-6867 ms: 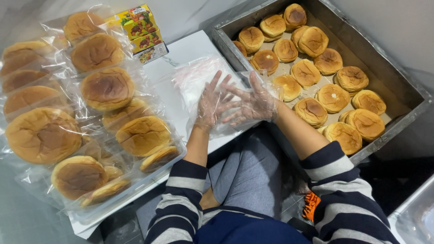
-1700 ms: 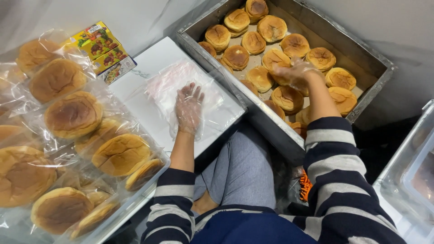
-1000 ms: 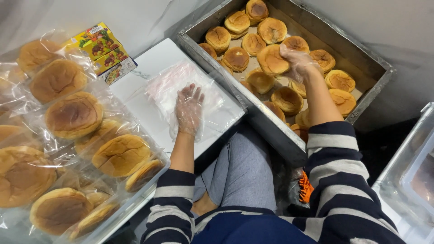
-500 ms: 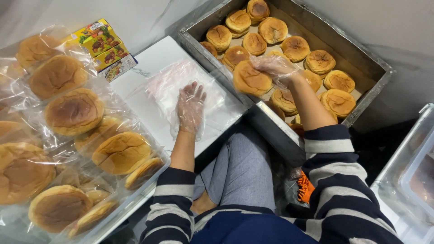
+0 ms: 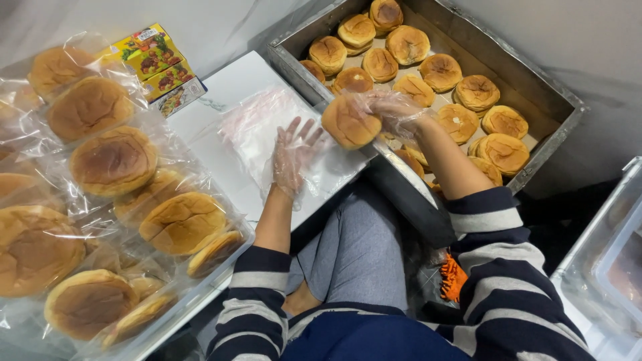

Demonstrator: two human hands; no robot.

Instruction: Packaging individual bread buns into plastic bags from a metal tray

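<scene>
My right hand (image 5: 396, 110), in a thin clear plastic glove, grips a round golden bun (image 5: 349, 122) and holds it over the near left rim of the metal tray (image 5: 548, 144). Several more buns (image 5: 441, 72) lie in that tray. My left hand (image 5: 293, 159), also gloved, rests with fingers spread on a stack of clear plastic bags (image 5: 264, 127) lying on a white board (image 5: 224, 87). The bun hangs just right of my left hand's fingertips.
Several bagged buns (image 5: 114, 160) are piled on the left. Colourful small cartons (image 5: 155, 67) sit at the far edge of the board. A clear plastic bin (image 5: 612, 267) stands at the right. My knees in grey trousers (image 5: 354, 247) are below.
My right hand reached into the tray, took hold of a bun and carried it left toward the bags. My left hand stayed flat on the bags.
</scene>
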